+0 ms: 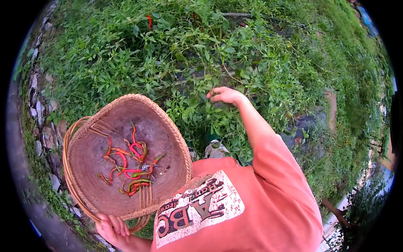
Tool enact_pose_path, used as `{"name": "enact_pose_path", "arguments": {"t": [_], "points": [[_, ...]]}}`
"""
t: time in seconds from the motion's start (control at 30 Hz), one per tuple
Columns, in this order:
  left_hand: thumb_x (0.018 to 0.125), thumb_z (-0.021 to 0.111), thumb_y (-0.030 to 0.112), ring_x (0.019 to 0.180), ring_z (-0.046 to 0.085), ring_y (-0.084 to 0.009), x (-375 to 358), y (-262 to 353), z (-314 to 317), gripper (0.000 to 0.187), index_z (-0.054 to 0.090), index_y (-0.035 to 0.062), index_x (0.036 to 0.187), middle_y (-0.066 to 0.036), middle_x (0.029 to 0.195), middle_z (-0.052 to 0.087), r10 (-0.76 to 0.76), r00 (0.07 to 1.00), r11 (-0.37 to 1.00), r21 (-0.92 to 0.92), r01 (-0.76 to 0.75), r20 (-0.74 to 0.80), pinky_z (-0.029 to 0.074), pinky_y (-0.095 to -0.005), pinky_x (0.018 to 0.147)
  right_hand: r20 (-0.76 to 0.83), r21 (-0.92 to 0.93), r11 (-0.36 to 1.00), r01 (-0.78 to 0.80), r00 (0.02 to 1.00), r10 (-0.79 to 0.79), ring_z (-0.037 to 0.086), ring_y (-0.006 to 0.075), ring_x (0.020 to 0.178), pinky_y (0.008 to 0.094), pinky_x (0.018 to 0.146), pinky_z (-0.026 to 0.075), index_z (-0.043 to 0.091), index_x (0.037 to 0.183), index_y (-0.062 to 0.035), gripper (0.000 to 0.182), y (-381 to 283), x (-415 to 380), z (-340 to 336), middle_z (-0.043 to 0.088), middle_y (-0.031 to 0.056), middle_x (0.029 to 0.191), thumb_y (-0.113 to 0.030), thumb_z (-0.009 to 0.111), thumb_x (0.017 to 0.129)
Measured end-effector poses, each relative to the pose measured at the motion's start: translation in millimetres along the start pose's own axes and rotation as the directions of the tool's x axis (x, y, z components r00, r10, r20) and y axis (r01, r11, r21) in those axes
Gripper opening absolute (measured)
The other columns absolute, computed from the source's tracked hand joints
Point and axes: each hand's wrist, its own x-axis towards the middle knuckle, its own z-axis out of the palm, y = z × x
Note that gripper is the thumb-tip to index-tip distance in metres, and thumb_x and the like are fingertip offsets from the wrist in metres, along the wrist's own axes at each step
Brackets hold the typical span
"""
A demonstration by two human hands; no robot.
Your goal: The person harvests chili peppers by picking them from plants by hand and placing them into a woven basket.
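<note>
The left hand (112,229) grips the rim of a woven basket (168,126) holding red chili peppers (128,164), while the right hand (224,95), fingers pinched closed, reaches into chili plants (189,54); tilting the basket could spill them.

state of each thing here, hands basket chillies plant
left hand: gripping the basket rim
right hand: reaching into the plant leaves, fingers closed
basket: tilted, partly filled
picked chillies: loose in the basket, red and some green
chilli on plant: red, unpicked
</note>
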Motion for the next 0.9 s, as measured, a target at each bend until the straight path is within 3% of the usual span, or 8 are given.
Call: {"name": "enact_pose_path", "arguments": {"t": [0.17, 0.23, 0.4, 0.5, 0.57, 0.7, 0.77, 0.9], "points": [[0.090, 0.049, 0.020, 0.034, 0.027, -0.0063, -3, 0, 4, 0.015, 0.048, 0.0052, 0.089, 0.003, 0.044, 0.029, 0.058, 0.998, 0.997, 0.055, -0.056, -0.025, 0.024, -0.0180, 0.030, -0.179, 0.322, 0.906, 0.274, 0.958, -0.226, 0.054, 0.0174, 0.099, 0.0338, 0.090, 0.038, 0.060, 0.102, -0.0025, 0.034, -37, -44, -15, 0.061, 0.0074, 0.103, -0.031, 0.050, 0.086], [0.090, 0.049, 0.020, 0.035, 0.026, -0.0063, -2, 1, 5, 0.014, 0.048, 0.0058, 0.087, 0.003, 0.045, 0.028, 0.052, 0.998, 0.998, 0.046, -0.051, -0.030, 0.024, -0.0181, 0.029, -0.206, 0.552, 0.709, 0.440, 0.895, -0.395, 0.053, 0.0226, 0.103, 0.0386, 0.093, 0.037, 0.055, 0.109, 0.0011, 0.047, -39, -47, -18, 0.059, 0.0129, 0.107, -0.039, 0.043, 0.088], [0.092, 0.044, 0.023, 0.031, 0.023, -0.0041, 3, -11, -19, 0.024, 0.034, 0.0034, 0.082, 0.003, 0.045, 0.028, 0.076, 0.993, 0.996, -0.052, -0.071, 0.096, 0.024, -0.0172, 0.024, -0.196, 0.918, 0.224, 0.327, 0.866, -0.459, 0.041, 0.0333, 0.119, 0.0438, 0.102, 0.028, 0.035, 0.128, 0.0042, 0.056, -46, -69, -10, 0.044, 0.0203, 0.126, -0.030, 0.047, 0.085], [0.092, 0.044, 0.023, 0.031, 0.023, -0.0041, 2, -11, -19, 0.024, 0.033, 0.0035, 0.081, 0.003, 0.045, 0.028, 0.092, 0.992, 0.996, -0.019, -0.090, 0.090, 0.025, -0.0168, 0.024, -0.260, 0.918, 0.114, 0.379, 0.795, -0.547, 0.043, 0.0328, 0.117, 0.0427, 0.101, 0.029, 0.037, 0.127, 0.0030, 0.056, -41, -79, 3, 0.044, 0.0203, 0.126, -0.022, 0.051, 0.078], [0.092, 0.043, 0.022, 0.031, 0.023, -0.0041, 3, -10, -19, 0.023, 0.035, 0.0028, 0.083, 0.003, 0.045, 0.028, 0.097, 0.988, 0.995, -0.023, -0.095, 0.118, 0.025, -0.0170, 0.024, -0.270, 0.917, 0.107, 0.384, 0.796, -0.541, 0.043, 0.0319, 0.118, 0.0455, 0.101, 0.029, 0.037, 0.127, 0.0031, 0.061, -37, -81, 9, 0.044, 0.0197, 0.127, -0.016, 0.055, 0.072], [0.093, 0.042, 0.022, 0.032, 0.023, -0.0043, 0, -10, -20, 0.021, 0.037, 0.0015, 0.087, 0.002, 0.045, 0.028, 0.086, 0.992, 0.996, -0.018, -0.085, 0.087, 0.025, -0.0172, 0.024, -0.421, 0.863, 0.231, 0.450, 0.892, -0.165, 0.054, 0.0263, 0.104, 0.0398, 0.088, 0.042, 0.048, 0.116, 0.0027, 0.039, -32, -72, 24, 0.057, 0.0167, 0.110, -0.016, 0.053, 0.082], [0.093, 0.042, 0.021, 0.032, 0.023, -0.0043, -1, -12, -22, 0.021, 0.038, 0.0007, 0.091, 0.002, 0.045, 0.028, 0.093, 0.993, 0.995, -0.028, -0.091, 0.077, 0.024, -0.0173, 0.024, -0.554, 0.761, 0.490, 0.425, 0.819, 0.150, 0.059, 0.0203, 0.090, 0.0344, 0.078, 0.046, 0.053, 0.107, 0.0022, 0.032, -27, -68, 29, 0.063, 0.0123, 0.093, -0.022, 0.053, 0.086], [0.093, 0.042, 0.021, 0.032, 0.024, -0.0044, -3, -12, -23, 0.021, 0.038, 0.0002, 0.092, 0.002, 0.045, 0.028, 0.086, 0.995, 0.995, -0.047, -0.084, 0.052, 0.024, -0.0172, 0.024, -0.689, 0.555, 0.713, 0.429, 0.717, 0.105, 0.051, 0.0110, 0.061, 0.0243, 0.057, 0.040, 0.062, 0.087, -0.0025, 0.022, -21, -68, 37, 0.058, 0.0023, 0.072, -0.022, 0.054, 0.084]]}}
